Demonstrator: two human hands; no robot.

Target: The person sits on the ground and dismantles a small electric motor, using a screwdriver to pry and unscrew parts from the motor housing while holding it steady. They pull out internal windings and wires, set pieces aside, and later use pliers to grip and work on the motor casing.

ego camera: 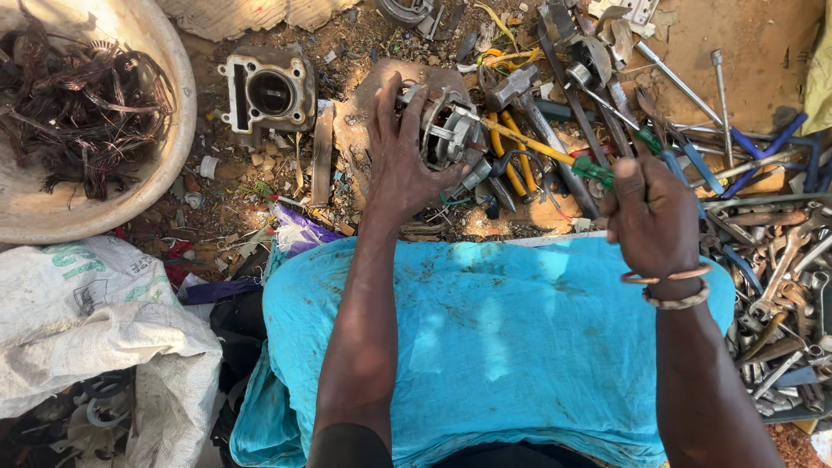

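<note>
The left hand point(400, 160) is pressing its grip around a small motor point(451, 130) on the ground, while the right hand point(652, 217) is clenching a green-handled screwdriver point(555, 154) poking into it.

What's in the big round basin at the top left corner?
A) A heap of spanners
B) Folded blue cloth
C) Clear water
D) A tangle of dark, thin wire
D: the pale round basin holds a tangle of dark wire, thin strands bunched and looped together; the spanners lie in a pile at the far right, and the blue cloth is spread over the person's lap.
</note>
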